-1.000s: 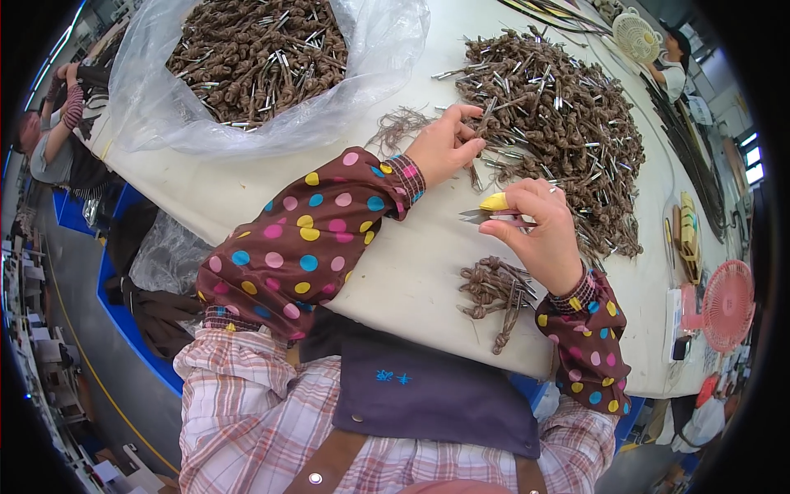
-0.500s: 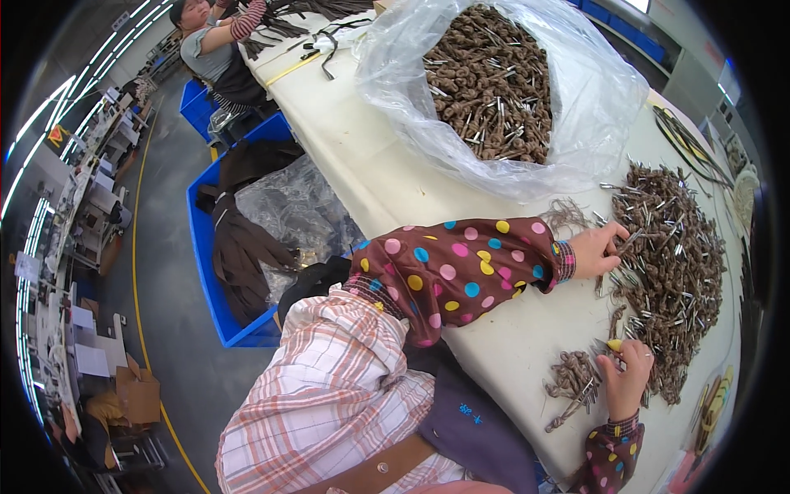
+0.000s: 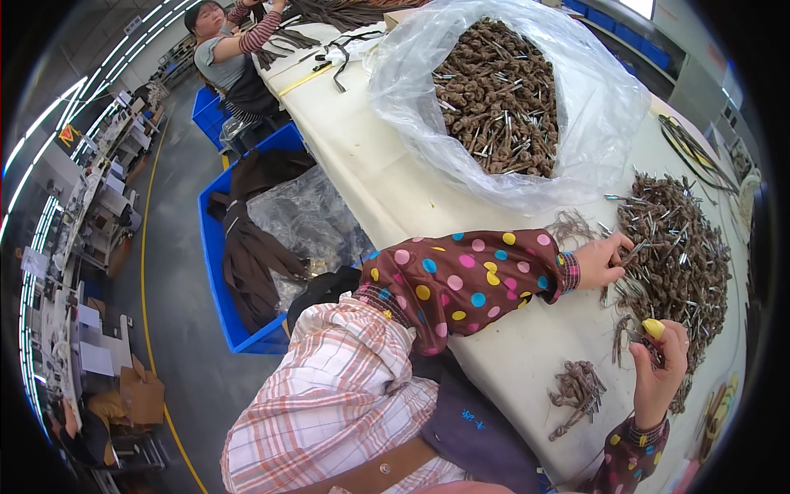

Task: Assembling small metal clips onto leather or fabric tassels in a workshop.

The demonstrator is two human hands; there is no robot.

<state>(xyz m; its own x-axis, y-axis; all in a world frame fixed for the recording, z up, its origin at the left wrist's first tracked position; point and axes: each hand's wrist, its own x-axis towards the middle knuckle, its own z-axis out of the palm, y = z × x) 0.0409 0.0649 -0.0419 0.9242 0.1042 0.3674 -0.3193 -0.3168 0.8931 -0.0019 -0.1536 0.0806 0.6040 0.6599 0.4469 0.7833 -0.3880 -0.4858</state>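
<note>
Brown knotted cords with silver metal tips lie heaped in a large pile (image 3: 679,255) on the right of the table. At the pile's near-left edge my left hand (image 3: 599,262) is closed, thumb and fingertips pinching a brown knotted cord; its fingers partly hide the cord. My right hand (image 3: 665,366), nearer to me, has a yellow cover (image 3: 653,328) on one finger. It is closed on a small grey metal tool, mostly hidden, beside a frayed cord (image 3: 620,339) at the pile's edge. A small separate bunch of knotted cords (image 3: 578,393) lies left of this hand.
A clear plastic bag (image 3: 403,90) full of similar cords (image 3: 498,99) stands farther back on the white table (image 3: 387,173). Loose threads (image 3: 570,226) lie beyond my left hand. A blue bin (image 3: 216,272) with dark strips stands left of the table. Another person (image 3: 234,53) works at the far end.
My right hand has moved away from the small bunch, up and right to the pile's edge. My left hand stays by the pile, its fingers closed. The whole view has shifted slightly.
</note>
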